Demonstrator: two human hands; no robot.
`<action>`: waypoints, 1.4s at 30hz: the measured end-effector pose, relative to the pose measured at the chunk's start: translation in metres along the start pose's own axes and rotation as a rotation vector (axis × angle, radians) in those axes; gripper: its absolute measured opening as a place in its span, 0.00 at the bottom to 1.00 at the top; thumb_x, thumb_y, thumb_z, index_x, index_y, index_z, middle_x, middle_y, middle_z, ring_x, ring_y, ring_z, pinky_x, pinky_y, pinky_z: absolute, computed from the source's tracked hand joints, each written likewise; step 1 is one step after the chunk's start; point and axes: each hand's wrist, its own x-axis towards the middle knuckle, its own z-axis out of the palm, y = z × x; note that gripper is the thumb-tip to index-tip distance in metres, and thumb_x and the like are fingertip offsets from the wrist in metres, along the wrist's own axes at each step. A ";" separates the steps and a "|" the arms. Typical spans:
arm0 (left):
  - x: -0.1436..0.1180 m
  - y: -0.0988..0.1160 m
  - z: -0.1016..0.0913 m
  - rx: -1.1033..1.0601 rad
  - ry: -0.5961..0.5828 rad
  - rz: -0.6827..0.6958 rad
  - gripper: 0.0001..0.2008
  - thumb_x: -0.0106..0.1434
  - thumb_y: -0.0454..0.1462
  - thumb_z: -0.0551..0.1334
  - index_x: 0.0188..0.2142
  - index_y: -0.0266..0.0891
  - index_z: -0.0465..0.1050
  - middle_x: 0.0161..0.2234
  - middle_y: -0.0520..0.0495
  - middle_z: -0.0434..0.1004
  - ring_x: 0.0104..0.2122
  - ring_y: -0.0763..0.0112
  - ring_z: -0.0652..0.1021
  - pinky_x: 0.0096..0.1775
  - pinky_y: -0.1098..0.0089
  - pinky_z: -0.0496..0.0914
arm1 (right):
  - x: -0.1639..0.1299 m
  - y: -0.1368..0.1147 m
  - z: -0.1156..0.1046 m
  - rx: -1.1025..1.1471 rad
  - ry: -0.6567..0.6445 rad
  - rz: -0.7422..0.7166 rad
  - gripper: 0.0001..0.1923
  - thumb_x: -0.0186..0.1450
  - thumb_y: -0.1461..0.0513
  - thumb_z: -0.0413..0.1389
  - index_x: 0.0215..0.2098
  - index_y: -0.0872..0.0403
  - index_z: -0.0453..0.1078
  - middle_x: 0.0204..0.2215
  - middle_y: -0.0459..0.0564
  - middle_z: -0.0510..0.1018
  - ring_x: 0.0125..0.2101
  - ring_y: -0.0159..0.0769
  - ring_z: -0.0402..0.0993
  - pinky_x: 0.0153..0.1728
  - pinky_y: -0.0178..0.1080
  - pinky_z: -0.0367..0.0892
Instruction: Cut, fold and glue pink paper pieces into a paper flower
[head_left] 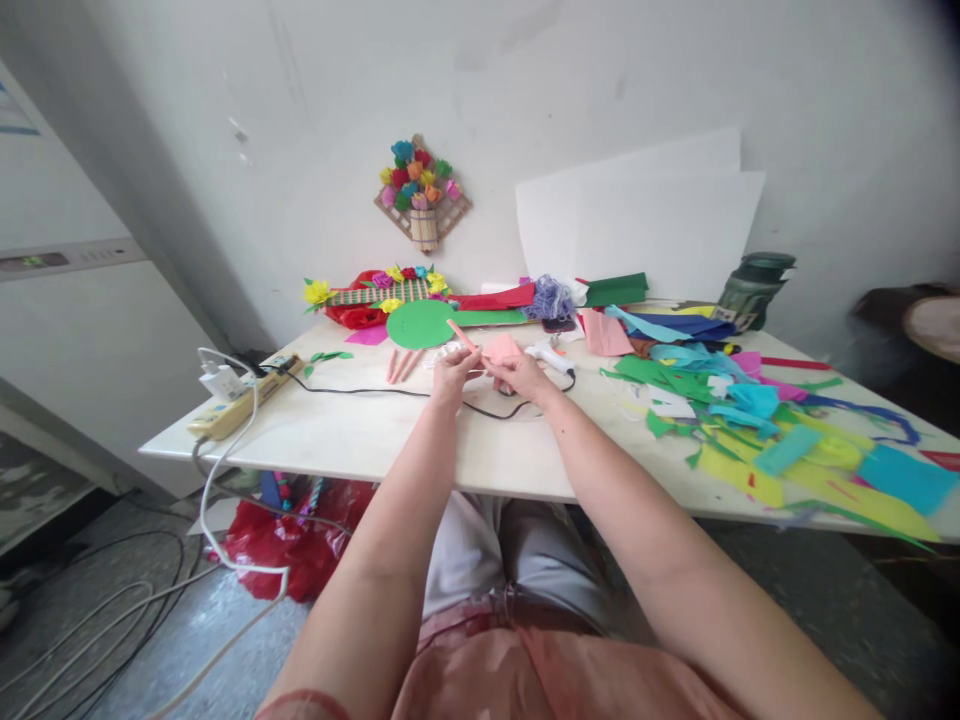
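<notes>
Above the middle of the table, my left hand [454, 380] is closed on a narrow pink paper strip [463, 336] that slants up and to the left. Close beside it, the fingers of my right hand [523, 376] pinch pink paper [501, 347]. Whether strip and paper are one piece, I cannot tell. Several similar pink paper strips [405, 365] lie left of my hands. A white glue gun [552, 358] with a black cord rests just right of my right hand. Behind my hands is a green paper disc [420, 324] with a long green strip.
Coloured paper scraps [750, 420] cover the table's right side, with a dark green bottle [754, 290] behind them. A power strip [244, 400] sits at the left edge; the black cord crosses the table [360, 425]. Paper flowers [390, 285] and purple yarn [553, 298] lie at the back.
</notes>
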 end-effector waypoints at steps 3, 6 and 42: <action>0.000 0.000 -0.003 -0.062 0.007 -0.003 0.15 0.46 0.45 0.69 0.26 0.36 0.73 0.23 0.49 0.74 0.23 0.77 0.73 0.31 0.72 0.68 | 0.000 -0.001 -0.002 0.125 -0.007 0.044 0.26 0.57 0.44 0.54 0.24 0.59 0.72 0.15 0.49 0.74 0.13 0.26 0.59 0.17 0.32 0.57; 0.000 0.001 -0.003 -0.091 0.019 -0.019 0.15 0.44 0.45 0.71 0.23 0.36 0.72 0.21 0.50 0.72 0.21 0.78 0.71 0.29 0.73 0.67 | 0.002 0.001 -0.003 0.144 0.002 0.059 0.25 0.57 0.45 0.55 0.24 0.59 0.72 0.15 0.49 0.74 0.12 0.26 0.59 0.16 0.32 0.56; -0.004 0.018 0.001 -0.605 0.255 -0.316 0.03 0.57 0.29 0.58 0.31 0.33 0.70 0.21 0.49 0.75 0.20 0.77 0.76 0.25 0.79 0.70 | -0.003 -0.003 -0.009 -1.045 -0.040 0.107 0.18 0.59 0.63 0.52 0.47 0.57 0.73 0.47 0.62 0.73 0.50 0.51 0.67 0.46 0.44 0.64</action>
